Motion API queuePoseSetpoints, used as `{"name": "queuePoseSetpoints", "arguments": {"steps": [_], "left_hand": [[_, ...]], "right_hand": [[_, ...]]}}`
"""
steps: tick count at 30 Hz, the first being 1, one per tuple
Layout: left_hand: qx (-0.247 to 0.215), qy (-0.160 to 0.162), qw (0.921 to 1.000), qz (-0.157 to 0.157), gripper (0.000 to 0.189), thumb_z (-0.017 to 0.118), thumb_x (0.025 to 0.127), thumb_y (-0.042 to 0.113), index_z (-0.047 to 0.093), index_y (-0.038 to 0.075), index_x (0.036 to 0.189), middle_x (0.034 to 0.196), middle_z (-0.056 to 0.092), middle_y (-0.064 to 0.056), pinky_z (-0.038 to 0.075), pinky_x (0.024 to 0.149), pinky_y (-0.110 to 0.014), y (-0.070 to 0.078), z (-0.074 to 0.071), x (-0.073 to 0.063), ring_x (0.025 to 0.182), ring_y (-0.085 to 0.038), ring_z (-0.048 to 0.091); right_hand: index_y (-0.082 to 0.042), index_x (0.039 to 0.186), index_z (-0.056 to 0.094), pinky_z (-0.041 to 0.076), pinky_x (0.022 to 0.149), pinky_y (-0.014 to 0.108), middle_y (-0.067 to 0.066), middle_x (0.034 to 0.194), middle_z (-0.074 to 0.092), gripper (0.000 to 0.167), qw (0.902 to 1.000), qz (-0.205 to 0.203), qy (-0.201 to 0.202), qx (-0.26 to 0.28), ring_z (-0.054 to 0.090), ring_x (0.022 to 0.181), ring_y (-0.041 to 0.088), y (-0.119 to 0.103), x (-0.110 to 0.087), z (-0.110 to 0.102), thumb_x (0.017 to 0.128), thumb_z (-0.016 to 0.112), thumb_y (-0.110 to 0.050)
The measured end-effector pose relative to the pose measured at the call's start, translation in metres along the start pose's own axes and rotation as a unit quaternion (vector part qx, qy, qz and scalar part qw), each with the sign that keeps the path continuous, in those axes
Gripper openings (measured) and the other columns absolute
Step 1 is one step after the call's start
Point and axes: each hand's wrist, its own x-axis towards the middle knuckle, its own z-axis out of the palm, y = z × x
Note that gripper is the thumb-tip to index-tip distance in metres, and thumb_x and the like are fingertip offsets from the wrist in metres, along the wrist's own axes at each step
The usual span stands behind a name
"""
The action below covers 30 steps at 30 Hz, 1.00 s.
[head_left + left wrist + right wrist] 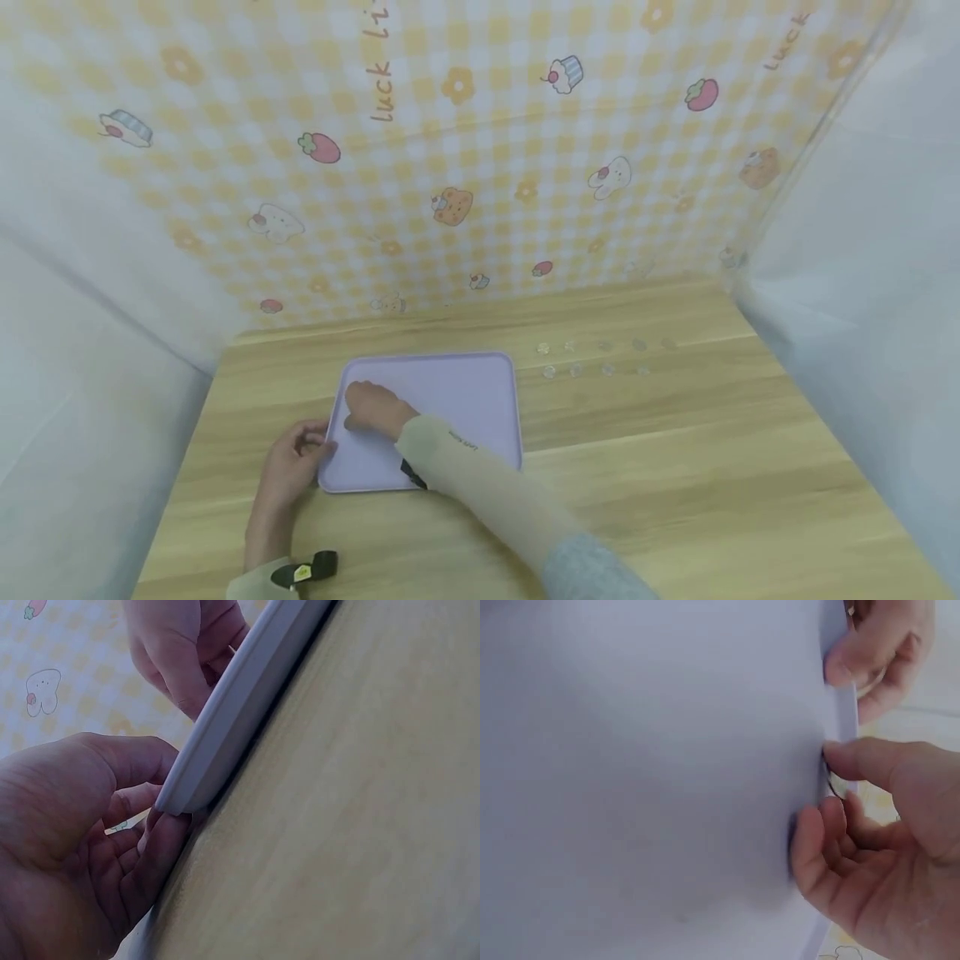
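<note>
A shallow lilac tray (465, 392) lies flat on the wooden table. My left hand (292, 462) grips its left rim, thumb at the top edge and fingers curled beneath, as the left wrist view shows. Inside the tray, close to that same side, is my right hand (375, 408), its arm reaching across the tray. Between its thumb and fingers it pinches a small, thin, clear round piece (831, 778) with a dark edge, seen in the right wrist view. The fingers hide part of this piece, and its exact kind cannot be made out.
Several small clear pieces (550, 372) lie in two rows on the wooden table (675, 467), right of the tray. Behind the table hangs a yellow checked cloth (495, 142) with printed figures. White sheets (862, 250) enclose both sides.
</note>
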Motion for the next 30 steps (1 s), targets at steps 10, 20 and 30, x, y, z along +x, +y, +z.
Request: {"name": "queuePoseSetpoints", "arguments": {"steps": [10,20,30], "left_hand": [[-0.007,0.009,0.9999,-0.005,0.038,0.070,0.090,0.010,0.061,0.003,0.127,0.101,0.066,-0.012,0.047,0.055,-0.025,-0.001,0.002,-0.001,0.066,-0.010,0.054],[-0.007,0.010,0.9999,-0.002,0.039,0.070,0.090,0.010,0.061,0.004,0.127,0.098,0.066,-0.007,0.046,0.056,-0.025,-0.003,0.007,0.002,0.067,-0.010,0.053],[-0.012,0.011,0.9999,0.000,0.039,0.069,0.090,0.010,0.060,0.003,0.128,0.099,0.066,-0.009,0.047,0.058,-0.024,-0.001,0.005,-0.001,0.069,-0.010,0.054]], "right_hand": [[-0.015,0.123,0.061,0.045,0.058,0.015,-0.003,0.104,0.060,0.025,0.9848,-0.078,0.056,-0.145,0.053,0.071,0.005,0.000,-0.002,0.017,0.099,0.060,-0.021],[-0.016,0.091,0.060,0.046,0.058,0.021,-0.005,0.080,0.059,0.015,0.9979,-0.032,0.016,-0.053,0.053,0.066,0.009,0.009,0.000,0.005,0.093,0.068,-0.029],[-0.027,0.133,0.058,0.051,0.068,0.018,-0.008,0.116,0.064,0.033,0.9746,-0.112,0.070,-0.181,0.058,0.082,0.005,0.002,0.000,0.018,0.101,0.057,-0.025]]}}
